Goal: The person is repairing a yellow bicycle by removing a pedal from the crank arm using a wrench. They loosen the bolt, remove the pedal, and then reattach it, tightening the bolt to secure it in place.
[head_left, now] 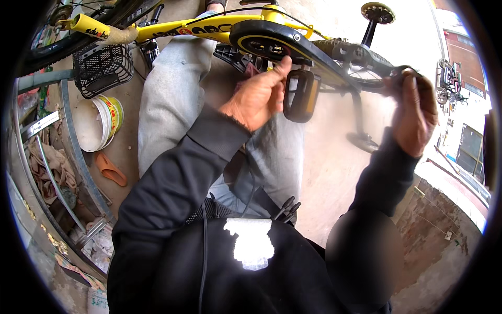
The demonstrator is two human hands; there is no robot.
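**Two bare hands at the chain guard of a yellow bicycle, among workshop clutter**

A yellow bicycle (196,29) stretched across the top of the view, over the legs in pale jeans (170,86) of the person working. The left hand (256,99) reached up to the round end of the black chain guard (314,52), fingers bent; whether it gripped anything could not be told. The right hand (417,112) was closed on a dark part (403,72) near the guard's other end.

A pedal (301,97) hung just beside the left hand, in the way of a clear view behind it. A second pedal (377,13) stuck up beyond the guard. At the left, a black wire basket (104,68) sat above a white bucket (89,128), with an orange slipper (111,170) on the floor below. A metal rack (82,146) held crumpled cloth (52,170). At the right stood a stained brown wall (436,230), with parked two-wheelers (444,78) farther off.

Blur softened the right hand and hid the dark part's shape. The left hand's far fingers were hidden. The bicycle's upper parts ran out of view, and a bright white patch blanked out some of the black top (183,261).
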